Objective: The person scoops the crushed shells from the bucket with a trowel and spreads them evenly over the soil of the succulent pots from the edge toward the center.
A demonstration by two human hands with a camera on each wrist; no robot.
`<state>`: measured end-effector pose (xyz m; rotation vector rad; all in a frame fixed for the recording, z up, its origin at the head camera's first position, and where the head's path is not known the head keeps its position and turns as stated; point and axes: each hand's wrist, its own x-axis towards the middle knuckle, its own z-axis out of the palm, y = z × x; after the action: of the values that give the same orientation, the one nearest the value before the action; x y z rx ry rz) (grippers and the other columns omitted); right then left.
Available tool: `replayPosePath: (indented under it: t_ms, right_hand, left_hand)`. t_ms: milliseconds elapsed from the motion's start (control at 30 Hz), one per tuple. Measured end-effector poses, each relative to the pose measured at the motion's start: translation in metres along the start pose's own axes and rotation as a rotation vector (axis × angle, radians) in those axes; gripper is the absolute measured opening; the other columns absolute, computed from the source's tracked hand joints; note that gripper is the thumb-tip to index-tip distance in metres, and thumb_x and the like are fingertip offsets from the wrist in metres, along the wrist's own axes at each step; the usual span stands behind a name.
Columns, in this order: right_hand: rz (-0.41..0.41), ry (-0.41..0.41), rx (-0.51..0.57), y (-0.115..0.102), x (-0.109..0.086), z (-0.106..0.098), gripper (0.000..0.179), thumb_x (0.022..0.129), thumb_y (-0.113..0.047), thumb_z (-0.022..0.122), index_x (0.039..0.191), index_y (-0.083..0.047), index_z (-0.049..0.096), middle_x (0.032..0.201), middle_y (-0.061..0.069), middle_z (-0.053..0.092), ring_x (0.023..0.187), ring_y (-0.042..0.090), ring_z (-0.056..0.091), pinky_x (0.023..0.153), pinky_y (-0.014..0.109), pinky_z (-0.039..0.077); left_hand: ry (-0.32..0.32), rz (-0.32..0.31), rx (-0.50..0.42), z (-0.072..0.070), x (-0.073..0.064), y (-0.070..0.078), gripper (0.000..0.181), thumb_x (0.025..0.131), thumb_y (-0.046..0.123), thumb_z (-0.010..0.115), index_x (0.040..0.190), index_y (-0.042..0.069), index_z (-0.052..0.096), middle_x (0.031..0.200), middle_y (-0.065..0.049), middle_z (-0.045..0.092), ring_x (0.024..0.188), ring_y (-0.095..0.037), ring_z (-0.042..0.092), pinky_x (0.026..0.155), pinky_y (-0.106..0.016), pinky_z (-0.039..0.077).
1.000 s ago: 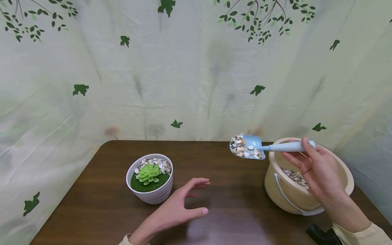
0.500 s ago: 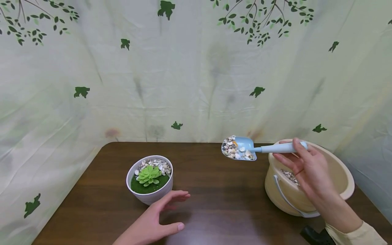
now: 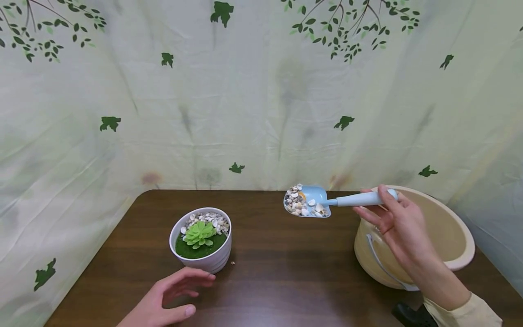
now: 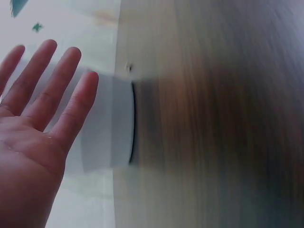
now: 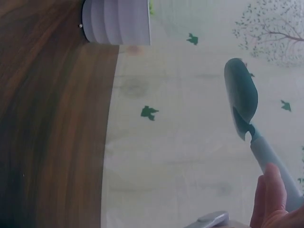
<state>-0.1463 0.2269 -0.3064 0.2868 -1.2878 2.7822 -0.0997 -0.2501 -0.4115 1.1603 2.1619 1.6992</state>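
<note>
My right hand (image 3: 404,234) pinches the handle of a light blue hand trowel (image 3: 359,199), level above the table and left of the bucket. Small shells and pebbles (image 3: 296,201) fill the front of its blade. In the right wrist view the trowel (image 5: 243,92) shows its underside. My left hand (image 3: 169,297), fingers spread and holding nothing, is just in front of a white ribbed pot (image 3: 218,260). The left wrist view has the palm (image 4: 28,161) beside the blurred pot wall (image 4: 107,123). Inside the pot are a green succulent (image 3: 199,234), green moss and a patch of pebbles.
A cream bucket (image 3: 365,261) with a pale handle stands at the right, partly behind the right forearm. One small pebble (image 3: 233,263) lies on the brown table (image 3: 278,254) beside the pot. A leaf-printed cloth (image 3: 261,91) hangs behind.
The trowel and my right hand have moved left, away from over the bucket. My left hand has drawn left and toward me. The pebble beside the pot has come into view.
</note>
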Motion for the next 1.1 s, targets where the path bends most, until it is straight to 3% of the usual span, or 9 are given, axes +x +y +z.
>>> replayPosePath:
  t_ms: [233, 400, 533, 633, 767, 900, 1100]
  right_hand:
    - [-0.006, -0.028, -0.050, 0.009, -0.002, 0.009, 0.018, 0.103, -0.008, 0.050, 0.089, 0.000, 0.058, 0.103, 0.012, 0.064, 0.101, 0.026, 0.067, 0.087, 0.046, 0.050]
    - [0.004, -0.002, -0.100, 0.017, -0.004, 0.015, 0.019, 0.102, -0.009, 0.051, 0.084, -0.003, 0.053, 0.099, 0.009, 0.062, 0.105, 0.024, 0.066, 0.085, 0.047, 0.051]
    - [0.018, 0.013, -0.148, 0.025, -0.005, 0.020, 0.017, 0.102, -0.010, 0.052, 0.086, -0.004, 0.051, 0.097, 0.007, 0.063, 0.105, 0.023, 0.066, 0.085, 0.049, 0.050]
    - [0.024, 0.018, -0.173, 0.032, -0.006, 0.024, 0.016, 0.102, -0.012, 0.053, 0.089, -0.003, 0.050, 0.097, 0.008, 0.064, 0.104, 0.023, 0.067, 0.085, 0.050, 0.050]
    - [0.046, 0.033, -0.179, 0.042, -0.006, 0.028, 0.013, 0.102, -0.013, 0.054, 0.096, -0.002, 0.051, 0.097, 0.009, 0.067, 0.105, 0.023, 0.067, 0.085, 0.050, 0.050]
    - [0.078, 0.066, -0.166, 0.051, -0.005, 0.031, 0.014, 0.101, -0.014, 0.056, 0.099, -0.002, 0.051, 0.096, 0.010, 0.069, 0.103, 0.023, 0.067, 0.085, 0.051, 0.049]
    - [0.081, 0.088, -0.158, 0.065, -0.004, 0.035, 0.015, 0.101, -0.014, 0.057, 0.092, -0.006, 0.049, 0.095, 0.009, 0.069, 0.101, 0.023, 0.068, 0.085, 0.051, 0.050]
  left_hand:
    - [0.056, -0.024, 0.033, -0.022, -0.019, -0.001, 0.047, 0.088, -0.017, 0.053, 0.132, -0.002, 0.052, 0.125, -0.021, 0.060, 0.112, -0.025, 0.061, 0.090, -0.031, 0.050]
    - [0.119, -0.056, 0.055, -0.035, -0.028, -0.004, 0.043, 0.090, -0.017, 0.050, 0.131, -0.005, 0.051, 0.121, -0.023, 0.061, 0.110, -0.026, 0.062, 0.088, -0.029, 0.050]
    - [0.227, -0.148, 0.134, -0.042, -0.028, -0.006, 0.039, 0.091, -0.012, 0.055, 0.130, -0.003, 0.053, 0.117, -0.020, 0.064, 0.106, -0.022, 0.064, 0.083, -0.027, 0.051]
    - [0.312, -0.254, 0.196, -0.043, -0.026, -0.007, 0.037, 0.092, -0.004, 0.061, 0.128, 0.001, 0.055, 0.115, -0.016, 0.066, 0.102, -0.019, 0.065, 0.081, -0.025, 0.051]
    - [0.376, -0.336, 0.280, -0.042, -0.023, -0.008, 0.043, 0.091, 0.004, 0.066, 0.132, 0.007, 0.052, 0.116, -0.014, 0.065, 0.104, -0.015, 0.064, 0.084, -0.025, 0.050]
    - [0.406, -0.344, 0.297, -0.043, -0.019, -0.013, 0.058, 0.090, 0.005, 0.069, 0.141, 0.011, 0.043, 0.129, -0.011, 0.057, 0.114, -0.006, 0.057, 0.088, -0.023, 0.046]
    - [0.417, -0.254, 0.202, -0.046, -0.007, -0.016, 0.078, 0.085, -0.004, 0.070, 0.150, 0.008, 0.029, 0.146, 0.004, 0.040, 0.125, 0.006, 0.043, 0.092, -0.015, 0.041]
